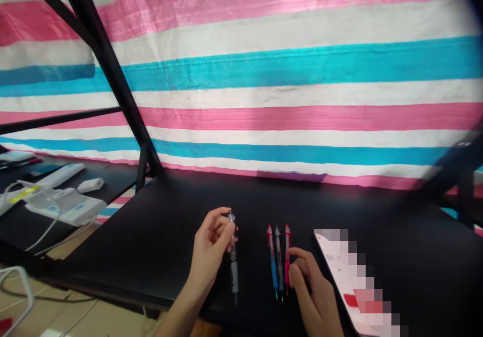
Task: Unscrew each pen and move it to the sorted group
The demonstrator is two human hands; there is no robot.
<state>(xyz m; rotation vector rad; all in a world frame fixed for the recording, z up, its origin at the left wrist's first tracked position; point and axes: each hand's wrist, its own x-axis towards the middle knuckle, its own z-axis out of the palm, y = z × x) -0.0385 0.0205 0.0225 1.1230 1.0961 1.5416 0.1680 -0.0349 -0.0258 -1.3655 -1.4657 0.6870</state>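
Note:
My left hand (213,244) is closed around the upper part of a clear pen (234,271) with a grey grip, its tip pointing toward me. To the right, three pens lie side by side on the black table (158,246): a pen with a red top and blue grip (272,261), a grey pen (279,264) and a pink pen (287,259). Beside the pink pen is my right hand (315,289), with index finger and thumb apart and the other fingers curled. Its fingertips are at the pink pen's edge; whether they touch it I cannot tell.
A phone (345,286), partly blurred out, lies right of my right hand. Black frame bars (113,85) rise at the left. White power strips (71,206) and cables sit on the neighbouring table. Behind hangs a striped sheet (294,65).

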